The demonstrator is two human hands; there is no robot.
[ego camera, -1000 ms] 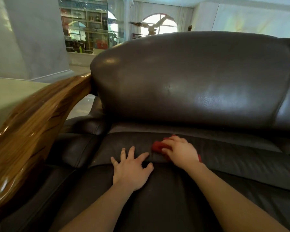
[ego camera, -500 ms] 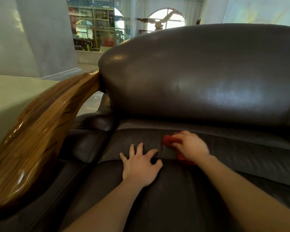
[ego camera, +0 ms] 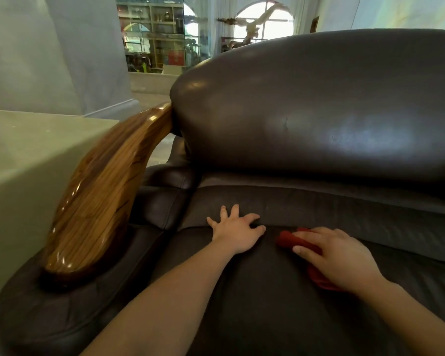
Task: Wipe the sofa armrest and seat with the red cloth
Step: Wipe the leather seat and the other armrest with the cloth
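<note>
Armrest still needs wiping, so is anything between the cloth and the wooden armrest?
Yes. The left hand lies flat on the seat, right between the red cloth under the right hand and the armrest. Nothing else visible lies in that stretch.

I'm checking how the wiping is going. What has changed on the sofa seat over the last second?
The right hand has drawn the red cloth back from the seat's rear fold toward the person. The left hand stays flat on the seat, fingers spread. The cloth is still under the right hand.
</note>
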